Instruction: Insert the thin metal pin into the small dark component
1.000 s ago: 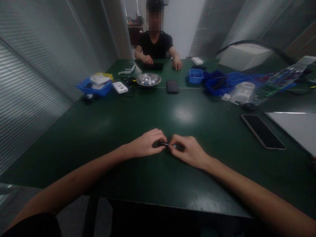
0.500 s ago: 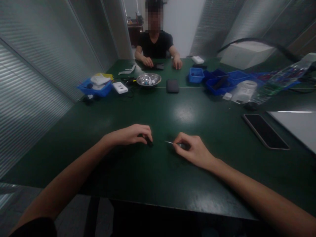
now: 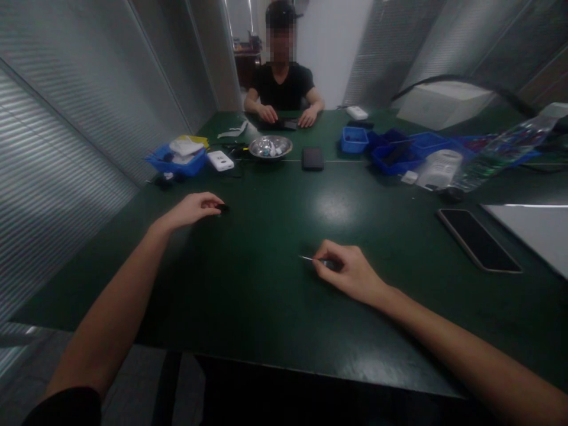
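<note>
My left hand (image 3: 195, 207) is over the left part of the green table (image 3: 266, 307), its fingertips closed on a small black piece (image 3: 223, 208) whose kind I cannot make out. My right hand (image 3: 346, 266) rests near the middle of the table. Between its thumb and fingers it pinches a thin tool with a pointed metal tip (image 3: 306, 257), like a small screwdriver. The tip points left, and the tool's handle is mostly hidden in the hand.
A metal bowl (image 3: 284, 152) of small parts, a dark flat square box (image 3: 313, 160), and blue bins (image 3: 181, 167) stand farther back. On the right lie a phone (image 3: 481, 241) and a plastic bottle (image 3: 510, 145). A person (image 3: 284, 83) sits across, hands on a dark object.
My left hand has moved left and away from me, carrying the small black piece. My right hand stays in nearly the same spot with the tool. The person opposite has drawn their hands closer together.
</note>
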Available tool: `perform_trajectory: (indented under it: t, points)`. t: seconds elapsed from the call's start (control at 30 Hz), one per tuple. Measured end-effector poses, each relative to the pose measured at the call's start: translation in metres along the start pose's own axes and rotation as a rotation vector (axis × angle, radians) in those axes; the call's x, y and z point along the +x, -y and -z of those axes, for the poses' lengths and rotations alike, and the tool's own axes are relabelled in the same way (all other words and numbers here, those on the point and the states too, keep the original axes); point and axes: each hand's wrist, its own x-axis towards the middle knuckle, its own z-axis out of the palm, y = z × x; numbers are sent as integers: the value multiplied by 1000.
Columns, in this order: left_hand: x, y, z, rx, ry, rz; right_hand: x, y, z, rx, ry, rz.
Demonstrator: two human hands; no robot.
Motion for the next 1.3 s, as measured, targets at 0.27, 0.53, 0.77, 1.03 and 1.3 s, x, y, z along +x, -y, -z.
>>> perform_trajectory:
  t: [0.27,0.53,0.77,1.03,1.3]
  points:
    - [0,15,8,69,64,165,1,-1,0,-2,7,-8]
    - [-4,8,11,34,28,138,0,0,1,-16,18,-5]
    - [-11,-18,10,218,98,-159,0,0,0,-12,12,-2]
    - [-9,-19,7,283,76,-170,1,1,1,-3,12,-5]
    - [-16,-36,14,79,-215,-9,0,0,1,-3,17,-5]
